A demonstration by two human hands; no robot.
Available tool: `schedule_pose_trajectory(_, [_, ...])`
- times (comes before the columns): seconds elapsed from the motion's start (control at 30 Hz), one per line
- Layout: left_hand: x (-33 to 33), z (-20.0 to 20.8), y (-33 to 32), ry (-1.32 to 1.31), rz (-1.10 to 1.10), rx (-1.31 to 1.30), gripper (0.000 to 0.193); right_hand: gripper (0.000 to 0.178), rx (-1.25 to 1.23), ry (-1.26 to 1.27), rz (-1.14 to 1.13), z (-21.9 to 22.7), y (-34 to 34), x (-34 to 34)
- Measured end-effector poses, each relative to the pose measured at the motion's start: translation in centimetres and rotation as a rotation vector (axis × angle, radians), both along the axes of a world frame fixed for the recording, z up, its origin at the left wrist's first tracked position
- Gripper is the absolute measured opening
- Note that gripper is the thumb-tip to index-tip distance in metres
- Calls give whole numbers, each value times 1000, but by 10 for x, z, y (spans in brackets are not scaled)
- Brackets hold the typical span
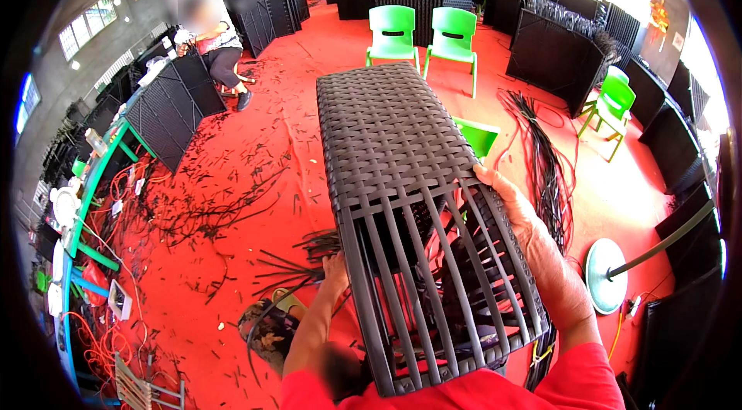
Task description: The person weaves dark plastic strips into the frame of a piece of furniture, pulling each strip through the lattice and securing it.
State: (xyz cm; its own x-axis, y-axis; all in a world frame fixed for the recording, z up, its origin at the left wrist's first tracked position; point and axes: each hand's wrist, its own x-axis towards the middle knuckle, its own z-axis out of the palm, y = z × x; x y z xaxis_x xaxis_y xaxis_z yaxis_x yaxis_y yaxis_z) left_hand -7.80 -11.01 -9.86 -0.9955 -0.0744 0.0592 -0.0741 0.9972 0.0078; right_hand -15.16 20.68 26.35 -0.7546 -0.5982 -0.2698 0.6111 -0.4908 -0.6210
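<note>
A black box-shaped rattan piece (394, 132) of flat woven strips stands tilted before me. Its far part is closely woven; the near part shows bare lengthwise strips (402, 279) with gaps between them. My right hand (516, 205) grips its right edge, thumb on the upper rim. My left hand (334, 275) is low at the left side, its fingers partly hidden by the piece. Beside that hand, loose black strips (290, 265) fan out to the left; whether it holds them I cannot tell.
Strip scraps (224, 209) litter the red floor (301, 139). Green chairs (393, 33) stand ahead, and a long strip bundle (541, 155) lies right. A round-based stand (605, 277) is near my right arm. A person (216, 47) sits far left by black panels (174, 105).
</note>
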Motion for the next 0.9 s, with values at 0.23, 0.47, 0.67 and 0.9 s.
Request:
schedule_pose_trajectory(0.23, [38,281,29,634,-1,1604,23,33,-59,7,91,-9,5,-4])
schedule_pose_trajectory(0.47, [31,371,58,521,-282,1011,21,32,-42,29,73,-6,1,0])
schedule_pose_trajectory(0.67, [11,372,60,754,-453,729,11,25,56,40,-54,-3,0,3])
schedule_pose_trajectory(0.9, [10,355,64,858,-433,958,9,26,111,314,-84,10,-16,13])
